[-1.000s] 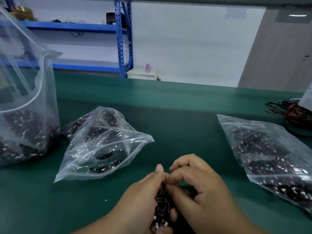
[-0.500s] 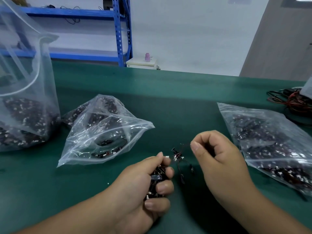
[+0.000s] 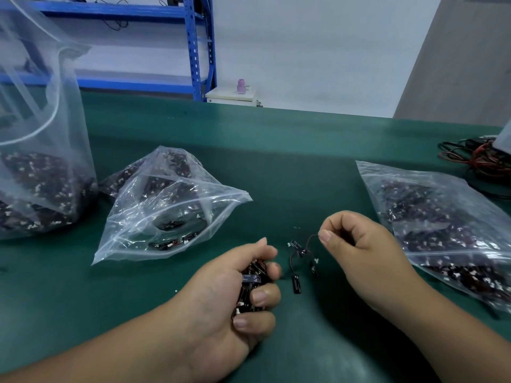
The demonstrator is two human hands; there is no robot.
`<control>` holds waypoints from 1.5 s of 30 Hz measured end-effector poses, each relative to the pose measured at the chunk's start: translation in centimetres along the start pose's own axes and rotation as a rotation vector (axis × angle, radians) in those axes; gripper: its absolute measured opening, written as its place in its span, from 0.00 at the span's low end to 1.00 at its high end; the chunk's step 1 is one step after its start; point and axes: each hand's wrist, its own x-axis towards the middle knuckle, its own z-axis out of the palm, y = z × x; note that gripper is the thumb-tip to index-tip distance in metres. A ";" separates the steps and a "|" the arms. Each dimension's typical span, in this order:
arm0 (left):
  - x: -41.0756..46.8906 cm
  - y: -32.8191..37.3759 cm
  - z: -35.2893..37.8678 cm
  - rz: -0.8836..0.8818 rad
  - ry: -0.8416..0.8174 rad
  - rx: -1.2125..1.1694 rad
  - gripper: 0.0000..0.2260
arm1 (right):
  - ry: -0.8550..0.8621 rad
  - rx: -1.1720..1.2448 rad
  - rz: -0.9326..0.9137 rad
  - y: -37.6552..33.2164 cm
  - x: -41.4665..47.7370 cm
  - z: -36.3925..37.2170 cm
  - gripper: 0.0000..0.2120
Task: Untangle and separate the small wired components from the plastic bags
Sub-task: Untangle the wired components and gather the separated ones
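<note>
Snagging threatens: lower centre, the right hand [image 3: 356,252] pinches a small black wired component [image 3: 297,283] dangling over the green table [image 3: 290,167]; the left hand [image 3: 235,294] clenches a dark tangled clump [image 3: 251,277]. Tugging might snap leads.

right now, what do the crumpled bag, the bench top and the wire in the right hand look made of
Crumpled bag: thin clear plastic film, glossy; it creases and glints. Bench top: matte green mat, perhaps rubber or vinyl; little glare. Wired component pinched by the right hand: thin black leads, likely plastic-insulated, with white connector ends.
</note>
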 end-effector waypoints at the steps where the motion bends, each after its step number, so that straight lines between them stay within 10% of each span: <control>1: 0.1 0.0 0.0 0.008 0.009 0.009 0.09 | -0.003 0.010 0.004 0.0 0.0 0.0 0.10; 14: 1.1 -0.5 -1.0 0.014 -0.144 0.130 0.26 | -0.061 0.152 -0.057 -2.1 -0.8 1.4 0.10; 45: -0.1 -0.3 0.3 0.070 0.081 0.037 0.05 | 0.068 0.123 -0.154 -2.1 -1.4 1.3 0.13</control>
